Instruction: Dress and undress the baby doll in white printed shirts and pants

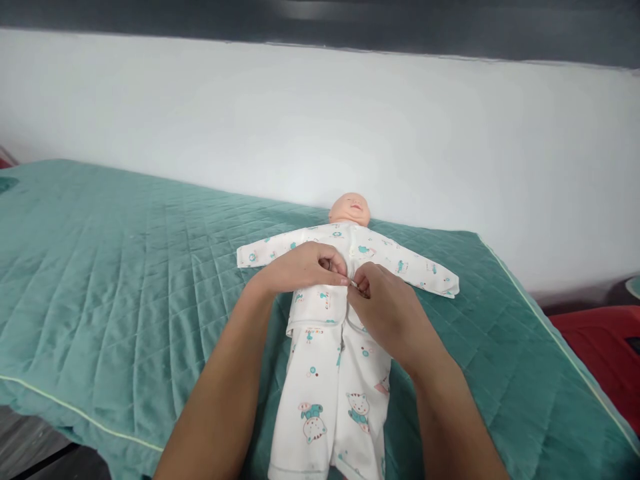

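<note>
White shirt [311,308] beneath right grip [390,307]

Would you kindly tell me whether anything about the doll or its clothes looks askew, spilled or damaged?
Nothing looks spilled or damaged. The one slight oddity is on the doll: its shirt sleeves stretch out to both sides, yet no doll hand shows at either end.

The head view looks forward and down at the doll [319,312], close by, and faces the wall [280,120]
</note>
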The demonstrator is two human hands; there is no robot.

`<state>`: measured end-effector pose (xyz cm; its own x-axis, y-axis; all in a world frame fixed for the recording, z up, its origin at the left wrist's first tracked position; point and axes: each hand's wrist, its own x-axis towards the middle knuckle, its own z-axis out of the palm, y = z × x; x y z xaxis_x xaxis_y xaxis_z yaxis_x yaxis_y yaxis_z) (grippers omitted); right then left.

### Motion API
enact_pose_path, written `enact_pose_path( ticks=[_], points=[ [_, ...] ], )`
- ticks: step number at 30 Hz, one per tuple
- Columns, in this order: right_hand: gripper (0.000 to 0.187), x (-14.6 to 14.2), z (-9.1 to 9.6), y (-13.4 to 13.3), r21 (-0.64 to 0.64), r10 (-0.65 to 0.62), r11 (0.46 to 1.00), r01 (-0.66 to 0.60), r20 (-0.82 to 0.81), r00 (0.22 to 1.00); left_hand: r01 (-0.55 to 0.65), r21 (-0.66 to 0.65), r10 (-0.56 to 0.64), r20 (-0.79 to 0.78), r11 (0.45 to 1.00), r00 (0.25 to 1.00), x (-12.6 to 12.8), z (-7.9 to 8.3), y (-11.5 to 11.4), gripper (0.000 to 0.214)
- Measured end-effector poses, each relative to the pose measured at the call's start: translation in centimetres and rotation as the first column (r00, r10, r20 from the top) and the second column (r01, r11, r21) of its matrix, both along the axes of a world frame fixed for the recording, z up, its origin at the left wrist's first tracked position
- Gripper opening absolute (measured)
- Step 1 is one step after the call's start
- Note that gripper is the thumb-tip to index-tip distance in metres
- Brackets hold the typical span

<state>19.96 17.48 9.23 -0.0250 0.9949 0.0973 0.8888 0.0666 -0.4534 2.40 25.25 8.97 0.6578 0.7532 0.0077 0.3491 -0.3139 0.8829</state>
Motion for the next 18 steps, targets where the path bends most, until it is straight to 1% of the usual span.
enact_pose_path(
  ticks=[4, 8, 10, 12, 15, 18],
  points=[
    [0.015, 0.2, -0.1, 0.2, 0.016, -0.007, 1.000, 0.008, -0.040, 0.999, 0.032, 0.044, -0.031, -0.014, 0.999, 0.999, 0.0, -0.1, 0.0, 0.019],
    [0.019, 0.8, 0.2, 0.5, -0.031, -0.009, 1.000, 0.003, -0.173, 0.985, 0.021, 0.047, -0.020, -0.023, 0.999, 1.000, 0.0, 0.1, -0.2, 0.016],
    [0.018, 1.2, 0.2, 0.7, -0.062, -0.013, 0.998, -0.004, -0.274, 0.962, 0.016, 0.032, -0.015, -0.022, 0.999, 1.000, 0.0, 0.2, -0.3, 0.014],
    [0.015, 1.6, 0.0, 1.0, -0.101, -0.028, 0.995, -0.017, -0.422, 0.906, 0.033, 0.013, -0.033, -0.012, 0.999, 0.999, -0.1, 0.3, -0.3, 0.014],
    [0.015, 2.3, -0.7, 1.4, -0.142, -0.030, 0.986, -0.084, -0.654, 0.756, 0.068, 0.001, -0.068, 0.023, 0.998, 0.997, -0.1, 0.3, -0.2, 0.016],
    [0.016, 3.0, -1.3, 1.8, -0.129, -0.007, 0.980, -0.149, -0.777, 0.630, 0.098, -0.035, -0.094, 0.096, 0.995, 0.991, 0.0, 0.3, -0.2, 0.013]
  ],
)
